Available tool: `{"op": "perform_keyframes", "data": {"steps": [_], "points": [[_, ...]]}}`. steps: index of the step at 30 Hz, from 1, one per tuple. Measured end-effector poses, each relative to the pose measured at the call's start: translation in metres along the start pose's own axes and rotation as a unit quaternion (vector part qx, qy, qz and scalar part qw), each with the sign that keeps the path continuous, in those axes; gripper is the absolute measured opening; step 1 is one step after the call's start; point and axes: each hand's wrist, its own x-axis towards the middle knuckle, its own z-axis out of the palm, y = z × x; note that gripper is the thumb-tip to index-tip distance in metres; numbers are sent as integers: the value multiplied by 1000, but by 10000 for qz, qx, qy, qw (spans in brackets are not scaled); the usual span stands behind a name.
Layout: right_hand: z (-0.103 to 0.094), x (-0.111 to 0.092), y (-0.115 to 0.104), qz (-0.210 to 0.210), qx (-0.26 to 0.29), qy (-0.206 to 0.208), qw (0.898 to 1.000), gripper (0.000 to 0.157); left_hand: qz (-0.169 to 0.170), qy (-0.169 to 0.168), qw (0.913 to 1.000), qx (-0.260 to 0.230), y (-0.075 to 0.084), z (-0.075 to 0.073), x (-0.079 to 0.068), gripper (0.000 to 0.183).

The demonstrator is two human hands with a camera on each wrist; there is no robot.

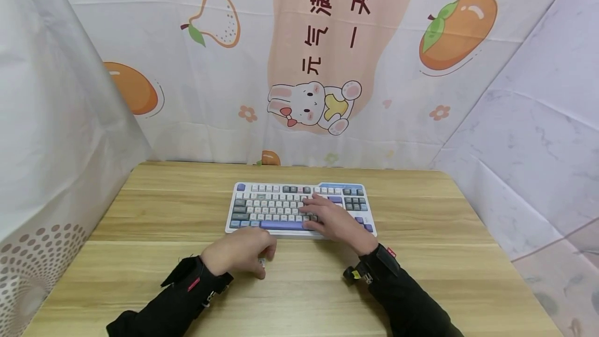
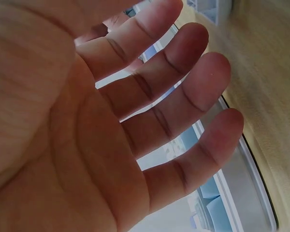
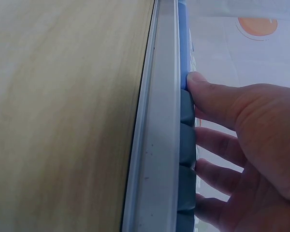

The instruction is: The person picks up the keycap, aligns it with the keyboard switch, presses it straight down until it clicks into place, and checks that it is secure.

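Observation:
A compact keyboard with white, grey and blue-purple keys lies on the wooden table. My right hand is over the right half of its keys. In the right wrist view, the thumb touches the edge of a blue key beside dark grey keys. My left hand is just in front of the keyboard's lower left edge, its fingers loosely bent and apart. A tiny patterned piece shows between left thumb and index finger; its kind and any contact are unclear.
The wooden table extends around the keyboard. A white printed cloth hangs behind it, with another curtain at the left and a pale cloth at the right. Both wrists wear dark straps with small devices.

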Motion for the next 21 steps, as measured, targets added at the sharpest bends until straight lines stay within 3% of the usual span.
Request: {"op": "perform_keyframes", "data": {"steps": [21], "points": [[0, 0, 0, 56, -44, -49, 10000, 40, -68, -28, 9998, -173, -8, 2, 2, 22]]}}
